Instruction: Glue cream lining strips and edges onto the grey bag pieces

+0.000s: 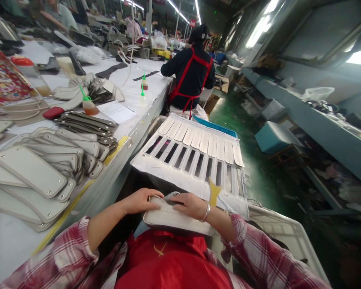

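A cream leather-like piece [171, 218] with a stitched, rounded edge lies across my lap against the red apron. At its left end, my left hand [142, 200] is closed on the upper edge, thumb on top. My right hand [191, 204], with a silver bangle at the wrist, grips the piece near its middle with bent fingers. Between my hands a small grey, dark-edged part [172, 196] shows at the upper edge; what it is I cannot make out. Just beyond stands a white slotted board [180, 176] with a row of cream strips [195, 138] on it.
To the left, a worktable [156, 90] bears stacked cream panels [30, 168], dark strips [87, 124] and a glue bottle [89, 106]. A yellow forked piece [214, 192] rests at the board's near edge. A person in red straps [191, 76] sits ahead. A pale crate [285, 222] stands right.
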The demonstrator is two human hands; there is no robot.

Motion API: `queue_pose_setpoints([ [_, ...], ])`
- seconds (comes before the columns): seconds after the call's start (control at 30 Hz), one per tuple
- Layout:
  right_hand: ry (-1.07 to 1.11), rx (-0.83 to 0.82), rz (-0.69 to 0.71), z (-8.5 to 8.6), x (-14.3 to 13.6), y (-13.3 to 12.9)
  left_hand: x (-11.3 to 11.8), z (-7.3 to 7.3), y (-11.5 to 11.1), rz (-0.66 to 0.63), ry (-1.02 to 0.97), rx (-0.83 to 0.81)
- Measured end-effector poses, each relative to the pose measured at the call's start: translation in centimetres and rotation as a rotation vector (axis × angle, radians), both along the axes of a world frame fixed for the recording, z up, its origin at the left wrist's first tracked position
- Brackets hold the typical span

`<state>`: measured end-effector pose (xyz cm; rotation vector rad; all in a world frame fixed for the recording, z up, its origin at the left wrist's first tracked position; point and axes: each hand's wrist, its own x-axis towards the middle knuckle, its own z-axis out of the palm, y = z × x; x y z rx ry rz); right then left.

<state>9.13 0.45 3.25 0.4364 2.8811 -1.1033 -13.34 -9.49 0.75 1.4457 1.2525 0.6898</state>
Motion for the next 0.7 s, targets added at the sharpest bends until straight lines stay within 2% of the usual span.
queue_pose_setpoints([
  [0.1,0.007,-0.032,-0.013,-0.7,-0.1,0.1,0.0,0.1,-0.4,0.018,-0.034,-0.027],
  [0.27,-0.046,-0.128,-0.073,-0.8,-0.8,0.2,-0.6,-0.4,-0.8,0.052,-0.012,-0.005],
  [0.4,-0.087,-0.172,-0.009,-0.7,-2.1,0.2,-1.4,-0.6,-1.1,0.074,0.108,0.081],
  [0.57,-0.166,-0.232,0.010,-1.0,-3.2,0.7,-1.8,0.4,-1.1,-0.075,0.302,0.268],
  [0.7,-0.217,-0.203,0.026,-1.2,-3.9,0.8,-1.8,0.8,-0.7,-0.151,0.433,0.305],
])
